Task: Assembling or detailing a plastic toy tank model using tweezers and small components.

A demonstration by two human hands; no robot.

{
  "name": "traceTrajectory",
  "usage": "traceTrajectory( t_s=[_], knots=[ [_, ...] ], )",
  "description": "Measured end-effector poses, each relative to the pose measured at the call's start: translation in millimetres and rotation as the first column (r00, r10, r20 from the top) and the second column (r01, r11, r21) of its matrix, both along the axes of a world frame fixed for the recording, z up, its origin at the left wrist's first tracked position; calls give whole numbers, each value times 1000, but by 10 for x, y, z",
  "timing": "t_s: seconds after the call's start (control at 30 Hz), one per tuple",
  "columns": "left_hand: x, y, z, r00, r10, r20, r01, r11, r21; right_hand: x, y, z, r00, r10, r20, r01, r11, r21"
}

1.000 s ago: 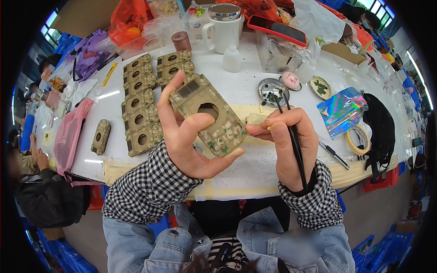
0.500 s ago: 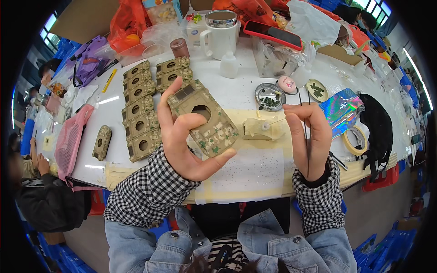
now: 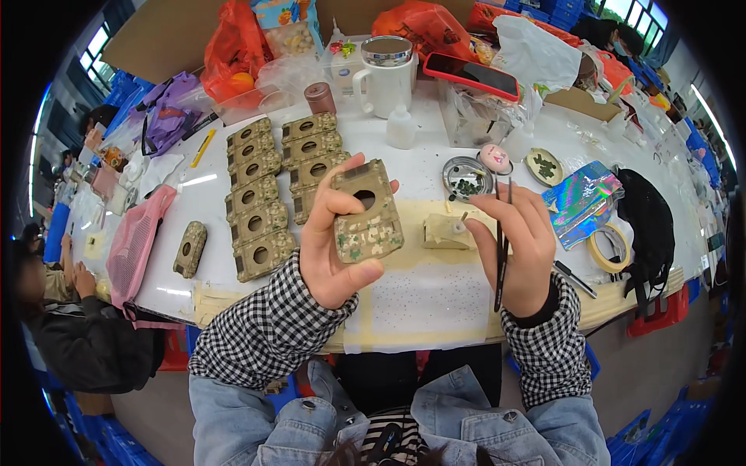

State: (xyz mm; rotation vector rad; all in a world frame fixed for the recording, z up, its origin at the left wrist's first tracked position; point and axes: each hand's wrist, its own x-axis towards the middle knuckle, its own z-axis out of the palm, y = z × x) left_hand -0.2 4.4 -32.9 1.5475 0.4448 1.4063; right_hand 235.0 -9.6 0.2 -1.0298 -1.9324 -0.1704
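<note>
My left hand [image 3: 330, 256] grips a camouflage model vehicle hull [image 3: 373, 229] by its sides, tilted up above the table. It has a round hole in its top and green and tan blocky spots. My right hand [image 3: 524, 248] has black tweezers [image 3: 503, 264] lying through its fingers, prongs upward. Its thumb and forefinger nearly meet around a tiny thin piece, too small to name. Just left of those fingertips sits a tape-wrapped cream block [image 3: 444, 236]. Beyond it, a round clear dish [image 3: 458, 192] holds small dark green parts.
More camouflage hulls [image 3: 256, 225] stand in two columns at left, with a smaller one [image 3: 189, 248] apart. A second dish [image 3: 545, 166] of green bits, a tape roll [image 3: 608, 242] and a black bag [image 3: 645, 225] lie right. A white mug [image 3: 387, 81] and small bottle [image 3: 401, 128] stand behind.
The hull has turned more upright and shifted slightly right and down in my left hand. My right hand has moved left toward the cream block; its fingers have turned, still with the tweezers.
</note>
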Motion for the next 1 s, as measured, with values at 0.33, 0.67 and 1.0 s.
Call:
traceTrajectory(
  t_s=[0.33,0.67,1.0],
  knots=[
    [-72,-10,73,916,276,-290,-159,915,370,-345,-242,164,858,420,-295,-466,878,-105],
    [-99,-26,110,844,434,-316,-244,835,494,-371,-211,118,826,445,-345,-513,848,-133],
    [-51,16,68,861,450,-238,-247,778,578,-311,-193,82,804,463,-373,-552,814,-178]
  ],
)
